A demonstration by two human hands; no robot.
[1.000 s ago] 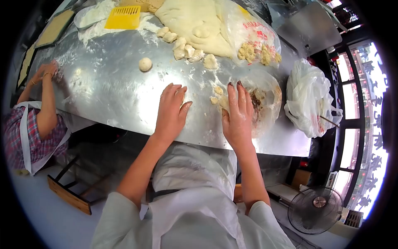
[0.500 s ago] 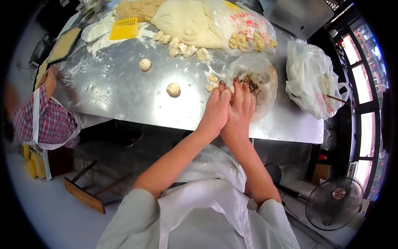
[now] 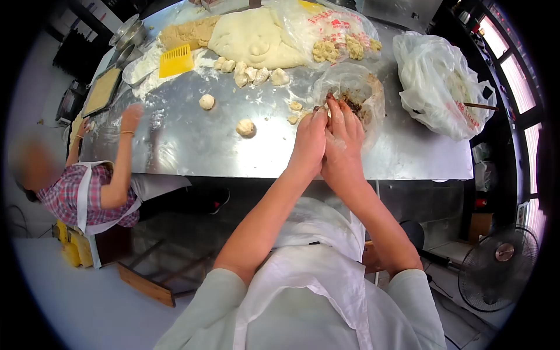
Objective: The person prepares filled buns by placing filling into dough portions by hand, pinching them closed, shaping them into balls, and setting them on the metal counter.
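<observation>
My left hand [image 3: 309, 140] and my right hand [image 3: 344, 134] are pressed together at the table's front, fingers pointing away from me. Their palms hide whatever lies between them. Dark smears mark the fingertips. Just beyond the right fingers sits a clear plastic bag [image 3: 376, 114] holding dark brown crumbly filling [image 3: 353, 104]. Two small dough bits [image 3: 296, 106] lie left of the fingertips. Farther left are a round dough ball [image 3: 245, 128] and a second, paler ball [image 3: 207, 102]. Several torn dough lumps [image 3: 251, 74] form a row behind.
A large dough slab [image 3: 248, 38] lies at the back, beside a yellow scraper [image 3: 175, 61] and scattered flour. Yellowish crumbly clumps [image 3: 325, 51] rest on printed plastic. A bulging white bag [image 3: 434, 81] stands right. At left, a co-worker's hand [image 3: 132, 116] is over the steel table [image 3: 192, 154].
My view has shifted slightly. Both my hands stay pressed together, with the fingers a little changed. The co-worker at left now has an arm stretched over the tabletop.
</observation>
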